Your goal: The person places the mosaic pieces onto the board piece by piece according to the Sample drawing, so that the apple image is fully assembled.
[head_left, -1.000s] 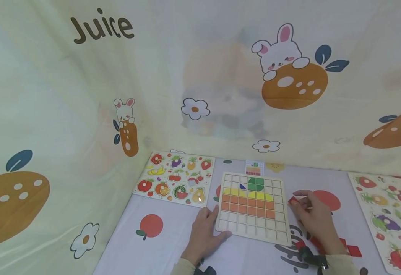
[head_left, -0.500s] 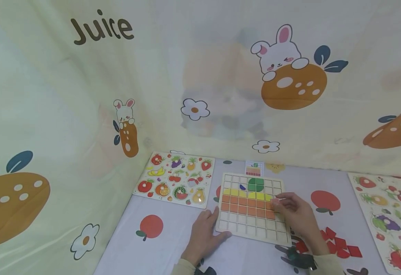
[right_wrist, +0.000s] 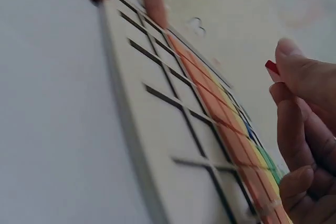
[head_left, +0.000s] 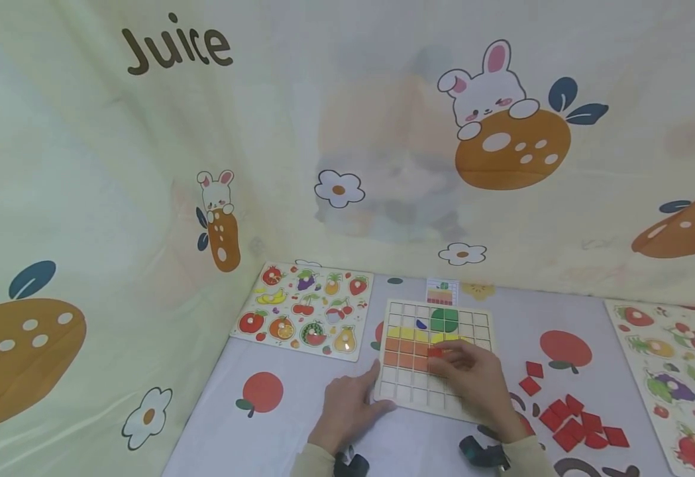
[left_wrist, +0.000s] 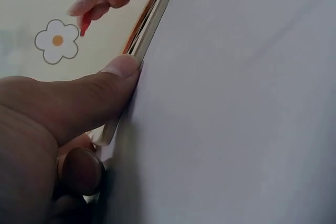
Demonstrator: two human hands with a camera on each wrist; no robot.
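Observation:
A square wooden grid board (head_left: 414, 395) lies on the table, its cells partly filled with orange, yellow and green tiles plus a small blue piece. My left hand (head_left: 347, 405) holds its near left corner, thumb along the front edge and fingers at the left side; the left wrist view shows the thumb (left_wrist: 100, 95) against that edge. Above the orange rows, my right hand (head_left: 477, 381) pinches a small red tile (head_left: 434, 352) between thumb and fingertips. The right wrist view has this red tile (right_wrist: 271, 68) raised off the board. The right hand covers part of the grid.
Several loose red tiles (head_left: 569, 434) lie right of the board. A small pattern card (head_left: 442, 292) is behind it. Fruit puzzle boards stand at the left (head_left: 317, 286) and right (head_left: 678, 397). A printed cloth (head_left: 383, 132) hangs at the back.
My right hand has carried the red tile leftward from beside the board to above its middle, uncovering the loose red tiles. My left hand stays at the corner.

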